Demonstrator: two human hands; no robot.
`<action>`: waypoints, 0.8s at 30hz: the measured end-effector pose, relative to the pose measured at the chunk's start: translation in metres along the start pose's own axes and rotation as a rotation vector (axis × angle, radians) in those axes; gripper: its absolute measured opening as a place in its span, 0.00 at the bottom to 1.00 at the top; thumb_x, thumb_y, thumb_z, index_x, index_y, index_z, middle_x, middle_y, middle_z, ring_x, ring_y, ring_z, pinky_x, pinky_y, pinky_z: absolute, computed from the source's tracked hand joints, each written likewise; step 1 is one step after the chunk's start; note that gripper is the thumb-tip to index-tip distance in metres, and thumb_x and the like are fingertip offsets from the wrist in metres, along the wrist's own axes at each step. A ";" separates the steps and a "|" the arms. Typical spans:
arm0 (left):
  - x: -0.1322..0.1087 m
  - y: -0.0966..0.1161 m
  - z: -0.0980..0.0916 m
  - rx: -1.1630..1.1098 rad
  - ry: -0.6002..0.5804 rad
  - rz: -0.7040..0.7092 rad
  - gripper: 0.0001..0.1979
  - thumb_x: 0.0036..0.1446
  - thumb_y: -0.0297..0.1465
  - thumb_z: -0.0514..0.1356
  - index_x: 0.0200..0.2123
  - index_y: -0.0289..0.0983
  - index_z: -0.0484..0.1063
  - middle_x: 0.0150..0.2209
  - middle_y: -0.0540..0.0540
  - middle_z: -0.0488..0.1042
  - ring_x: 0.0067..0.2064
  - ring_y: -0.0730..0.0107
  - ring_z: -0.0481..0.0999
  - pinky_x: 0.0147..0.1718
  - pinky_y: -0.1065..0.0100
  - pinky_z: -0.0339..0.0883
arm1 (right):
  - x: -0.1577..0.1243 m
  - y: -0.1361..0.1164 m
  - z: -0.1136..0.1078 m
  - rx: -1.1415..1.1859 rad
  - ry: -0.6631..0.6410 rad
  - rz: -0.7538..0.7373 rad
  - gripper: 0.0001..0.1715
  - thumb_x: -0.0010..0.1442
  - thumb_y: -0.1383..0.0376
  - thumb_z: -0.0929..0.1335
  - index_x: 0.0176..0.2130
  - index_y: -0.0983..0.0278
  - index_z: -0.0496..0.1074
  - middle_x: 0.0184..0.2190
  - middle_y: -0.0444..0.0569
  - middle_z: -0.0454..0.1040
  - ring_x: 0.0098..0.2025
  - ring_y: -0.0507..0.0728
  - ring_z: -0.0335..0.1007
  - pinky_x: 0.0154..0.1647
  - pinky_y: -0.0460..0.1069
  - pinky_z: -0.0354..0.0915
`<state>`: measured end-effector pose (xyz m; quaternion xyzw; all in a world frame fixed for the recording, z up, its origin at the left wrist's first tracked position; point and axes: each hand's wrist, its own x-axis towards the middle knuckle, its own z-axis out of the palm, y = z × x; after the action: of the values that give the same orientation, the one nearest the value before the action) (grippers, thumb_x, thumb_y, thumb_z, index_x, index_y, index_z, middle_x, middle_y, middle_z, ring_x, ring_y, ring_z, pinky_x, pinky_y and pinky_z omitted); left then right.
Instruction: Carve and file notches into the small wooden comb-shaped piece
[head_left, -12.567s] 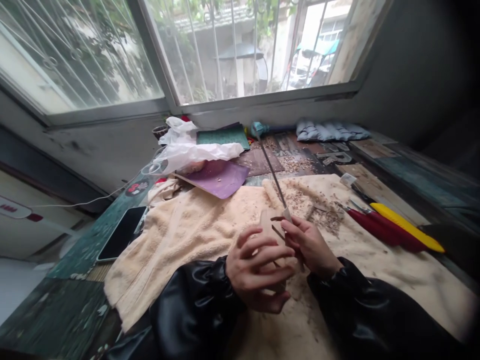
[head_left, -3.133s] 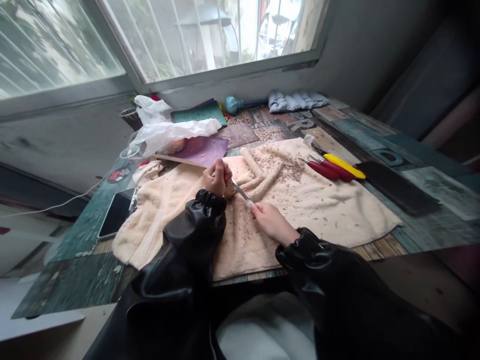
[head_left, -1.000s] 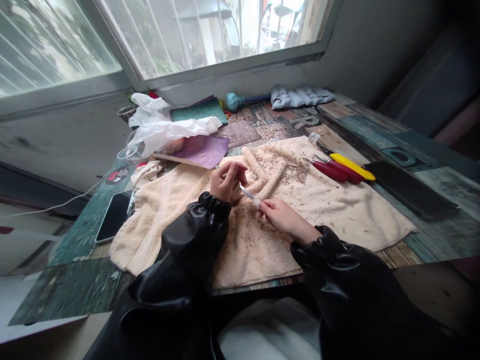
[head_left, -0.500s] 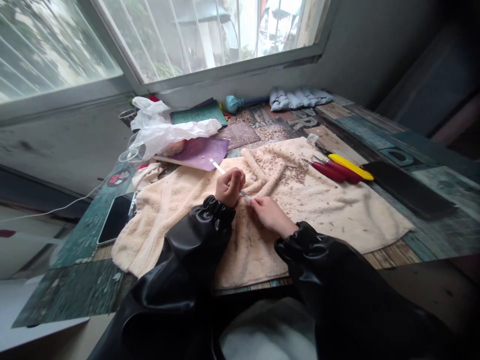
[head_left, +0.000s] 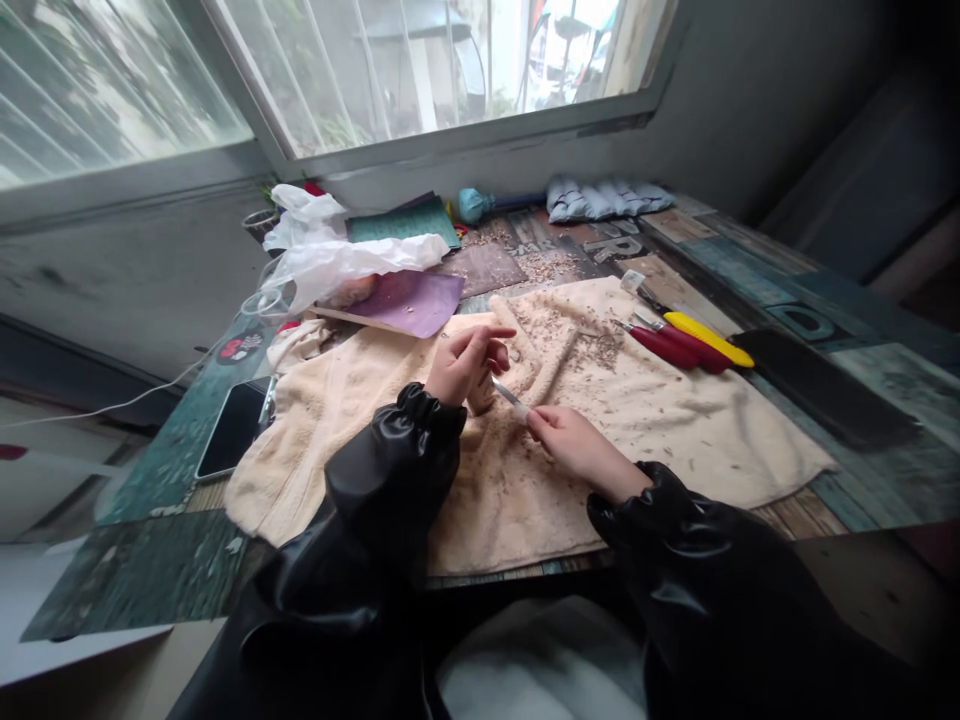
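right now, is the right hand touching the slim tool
Touching. The head view shows the right hand gripping the pale near end of the slim tool, which slants toward the left hand.

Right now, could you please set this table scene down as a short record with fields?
Right hand: holding a slim tool
Left hand: at a pale brown piece, partly hidden; grip unclear
Surface: cream cloth spread on a patterned table
Debris: small bits scattered over cloth and table
Right side: red handles, yellow handle
Left side: phone
Back: white plastic bag, purple sheet
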<state>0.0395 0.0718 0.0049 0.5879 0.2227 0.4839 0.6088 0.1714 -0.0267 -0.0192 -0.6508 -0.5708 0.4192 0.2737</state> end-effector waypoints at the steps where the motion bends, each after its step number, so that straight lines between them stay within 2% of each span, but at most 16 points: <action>1: 0.000 0.001 0.000 -0.020 0.035 0.004 0.22 0.49 0.47 0.57 0.28 0.30 0.71 0.17 0.51 0.65 0.19 0.78 0.66 0.17 0.74 0.59 | 0.000 -0.001 0.000 -0.002 0.006 0.001 0.18 0.57 0.58 0.57 0.19 0.63 0.54 0.15 0.40 0.54 0.19 0.49 0.50 0.21 0.45 0.47; 4: 0.000 -0.003 -0.001 -0.093 0.123 0.058 0.23 0.51 0.48 0.55 0.18 0.33 0.63 0.13 0.54 0.57 0.14 0.82 0.58 0.12 0.76 0.50 | 0.000 -0.004 0.003 -0.008 0.031 -0.008 0.18 0.57 0.58 0.57 0.19 0.63 0.54 0.15 0.40 0.55 0.19 0.49 0.50 0.21 0.45 0.47; 7: 0.001 -0.008 -0.004 -0.129 0.100 0.076 0.25 0.50 0.49 0.54 0.16 0.35 0.57 0.12 0.55 0.53 0.13 0.82 0.54 0.10 0.76 0.45 | 0.004 -0.008 0.007 -0.019 0.057 -0.019 0.18 0.57 0.60 0.57 0.19 0.63 0.55 0.16 0.42 0.57 0.20 0.49 0.51 0.22 0.45 0.48; 10: 0.002 -0.010 -0.004 -0.058 0.072 0.117 0.25 0.51 0.48 0.54 0.15 0.34 0.58 0.12 0.54 0.54 0.13 0.82 0.54 0.11 0.76 0.45 | 0.013 -0.012 0.012 -0.026 0.087 -0.005 0.16 0.57 0.62 0.58 0.19 0.63 0.57 0.17 0.43 0.59 0.21 0.50 0.52 0.23 0.45 0.48; 12: 0.000 -0.011 -0.001 0.030 0.109 0.174 0.25 0.53 0.47 0.52 0.15 0.33 0.61 0.12 0.53 0.56 0.13 0.82 0.54 0.11 0.75 0.45 | 0.017 -0.013 0.015 -0.020 0.096 0.009 0.16 0.57 0.63 0.57 0.20 0.63 0.58 0.17 0.43 0.59 0.22 0.50 0.53 0.23 0.45 0.48; 15: -0.006 -0.012 0.005 0.140 0.191 0.275 0.21 0.53 0.44 0.55 0.20 0.32 0.67 0.14 0.52 0.61 0.14 0.82 0.57 0.13 0.75 0.48 | 0.017 -0.011 0.018 -0.003 0.096 0.013 0.17 0.58 0.62 0.57 0.20 0.63 0.58 0.18 0.44 0.60 0.22 0.50 0.54 0.24 0.45 0.49; 18: -0.011 -0.014 0.008 0.164 0.195 0.334 0.15 0.50 0.41 0.59 0.31 0.33 0.70 0.17 0.52 0.65 0.16 0.81 0.61 0.16 0.75 0.53 | 0.014 -0.008 0.019 0.006 0.106 0.016 0.17 0.58 0.62 0.57 0.20 0.63 0.58 0.18 0.43 0.60 0.22 0.50 0.54 0.24 0.45 0.49; 19: -0.011 -0.015 0.009 0.166 0.201 0.343 0.15 0.51 0.41 0.58 0.30 0.34 0.70 0.16 0.52 0.64 0.16 0.81 0.60 0.16 0.75 0.53 | 0.013 -0.007 0.020 0.008 0.111 0.018 0.17 0.58 0.62 0.57 0.20 0.63 0.58 0.17 0.43 0.60 0.21 0.50 0.54 0.24 0.45 0.49; 21: -0.009 -0.019 0.010 0.188 0.237 0.355 0.19 0.54 0.43 0.54 0.23 0.33 0.68 0.14 0.52 0.61 0.16 0.81 0.58 0.16 0.74 0.50 | 0.014 -0.006 0.021 0.012 0.118 0.021 0.16 0.58 0.62 0.57 0.20 0.63 0.58 0.16 0.43 0.59 0.21 0.51 0.55 0.24 0.45 0.50; 24: -0.005 -0.026 0.011 0.238 0.284 0.375 0.24 0.55 0.44 0.51 0.15 0.34 0.62 0.13 0.52 0.58 0.16 0.81 0.56 0.16 0.73 0.49 | 0.015 -0.006 0.022 0.018 0.125 0.024 0.16 0.58 0.61 0.57 0.20 0.62 0.58 0.15 0.43 0.59 0.21 0.51 0.56 0.25 0.46 0.50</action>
<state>0.0549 0.0659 -0.0182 0.6127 0.2486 0.6362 0.3976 0.1490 -0.0136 -0.0290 -0.6801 -0.5409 0.3861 0.3094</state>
